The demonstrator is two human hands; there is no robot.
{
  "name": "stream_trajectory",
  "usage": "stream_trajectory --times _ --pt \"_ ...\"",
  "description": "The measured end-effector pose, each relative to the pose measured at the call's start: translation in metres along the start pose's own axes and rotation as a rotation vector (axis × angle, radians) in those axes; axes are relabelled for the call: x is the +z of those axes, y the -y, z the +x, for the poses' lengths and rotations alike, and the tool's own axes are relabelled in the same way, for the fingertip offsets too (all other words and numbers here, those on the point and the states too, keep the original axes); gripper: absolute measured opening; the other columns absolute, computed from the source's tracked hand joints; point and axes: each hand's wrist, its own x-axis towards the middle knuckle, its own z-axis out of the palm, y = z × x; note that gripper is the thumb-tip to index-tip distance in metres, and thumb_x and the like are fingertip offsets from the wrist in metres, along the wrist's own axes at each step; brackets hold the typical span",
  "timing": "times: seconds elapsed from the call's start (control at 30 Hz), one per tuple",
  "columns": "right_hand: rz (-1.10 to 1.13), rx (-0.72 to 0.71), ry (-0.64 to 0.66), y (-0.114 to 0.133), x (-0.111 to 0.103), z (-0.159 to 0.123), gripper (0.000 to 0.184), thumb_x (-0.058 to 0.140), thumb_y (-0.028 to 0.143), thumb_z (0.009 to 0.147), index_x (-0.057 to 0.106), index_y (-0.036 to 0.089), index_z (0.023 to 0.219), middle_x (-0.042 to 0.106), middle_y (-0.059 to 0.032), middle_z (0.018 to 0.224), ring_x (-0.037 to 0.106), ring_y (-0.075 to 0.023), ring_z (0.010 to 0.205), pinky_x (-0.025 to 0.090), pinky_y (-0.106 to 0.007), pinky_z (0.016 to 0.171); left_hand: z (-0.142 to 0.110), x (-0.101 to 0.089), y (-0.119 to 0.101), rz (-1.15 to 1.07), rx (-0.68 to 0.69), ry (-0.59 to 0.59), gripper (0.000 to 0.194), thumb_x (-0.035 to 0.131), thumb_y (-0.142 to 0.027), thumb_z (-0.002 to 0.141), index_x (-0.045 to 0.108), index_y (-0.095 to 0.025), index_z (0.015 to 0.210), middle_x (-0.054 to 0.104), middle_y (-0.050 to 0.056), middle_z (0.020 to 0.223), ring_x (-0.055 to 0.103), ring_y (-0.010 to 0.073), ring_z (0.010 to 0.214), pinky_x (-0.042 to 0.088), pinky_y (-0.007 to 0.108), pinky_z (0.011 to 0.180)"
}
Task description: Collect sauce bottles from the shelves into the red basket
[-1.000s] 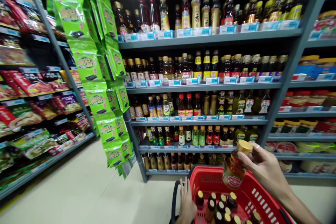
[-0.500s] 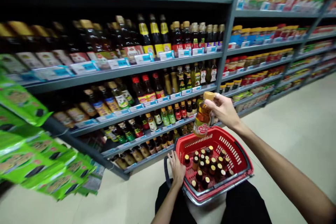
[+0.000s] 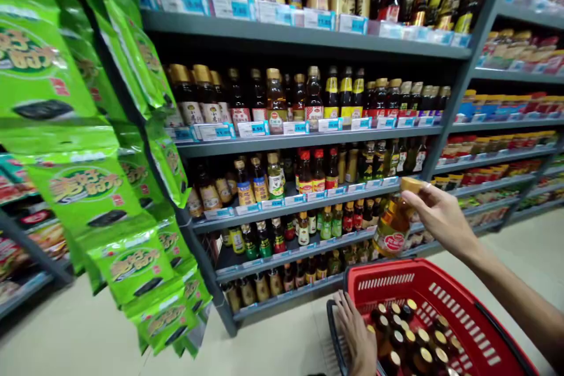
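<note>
**Amber bottle held up over the red basket**

A grocery aisle fills the view, its grey metal shelving (image 3: 308,141) stacked with rows of bottled sauces and oils above blue-and-white price tags (image 3: 247,128). To the left, a long strip of green snack packets (image 3: 83,182) hangs down in front of the shelf upright, over the pale tiled floor (image 3: 88,329). Since the last view, the head has swung back to face the shelves squarely, while the basket sits lower in the frame.

At the bottom right is a red plastic shopping basket (image 3: 388,276), holding many upright gold-capped bottles (image 3: 405,335) packed closely together. The left hand (image 3: 355,335) rests at the near edge of the basket, fingers curled down over the rim beside its black handle (image 3: 332,329).

The right hand (image 3: 440,217) is raised above the basket and in front of the shelves, its fingers and thumb wrapped around the upper part of a bottle of amber condiment (image 3: 392,229). The bottle tilts, its gold cap (image 3: 413,185) pointing toward the hand and its red oval label facing the camera.
</note>
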Motion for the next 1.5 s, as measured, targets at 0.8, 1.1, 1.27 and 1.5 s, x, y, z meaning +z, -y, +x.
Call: stream_trajectory --times 0.8,1.1,1.27,1.5 --pt "0.141 -0.042 0.116 -0.014 0.077 0.000 0.038 0.072 0.055 0.085 0.066 0.020 0.099 0.059 -0.0009 0.081 0.050 -0.0119 0.062 0.043 -0.024 0.050 0.010 -0.007 -0.003 0.149 0.169 0.022 0.097 0.050 0.002 0.069 0.014 -0.005 0.160 0.005 0.019 0.168 -0.013 0.0312 0.153 0.009 0.056 0.127" --pt "0.171 -0.086 0.230 0.000 0.065 0.034 0.038 0.073 0.054 0.083 0.064 0.020 0.096 0.056 0.0014 0.073 0.051 -0.0119 0.056 0.044 -0.025 0.048 0.019 -0.028 -0.001 -0.103 0.045 0.168 0.091 0.063 -0.027 0.077 0.027 -0.010 0.159 0.012 0.013 0.169 -0.001 0.0305 0.156 0.008 0.043 0.130" --pt "0.160 -0.249 0.301 0.053 0.051 0.065 0.041 0.070 0.055 0.086 0.067 0.018 0.103 0.062 -0.0022 0.079 0.054 -0.0143 0.064 0.047 -0.026 0.052 0.037 -0.198 -0.064 -0.515 0.281 -0.091 0.040 0.050 -0.028 0.095 0.064 -0.014 0.129 0.068 0.015 0.130 0.062 0.0255 0.123 0.047 0.039 0.110" --pt "0.166 -0.478 0.343 0.127 0.061 0.120 0.040 0.064 0.055 0.091 0.069 0.017 0.101 0.064 -0.0036 0.084 0.055 -0.0128 0.067 0.046 -0.023 0.052 0.066 -0.506 -0.191 -0.586 0.904 -0.520 0.028 0.057 -0.037 0.099 0.071 -0.016 0.112 0.074 0.009 0.116 0.068 0.0202 0.108 0.053 0.039 0.100"
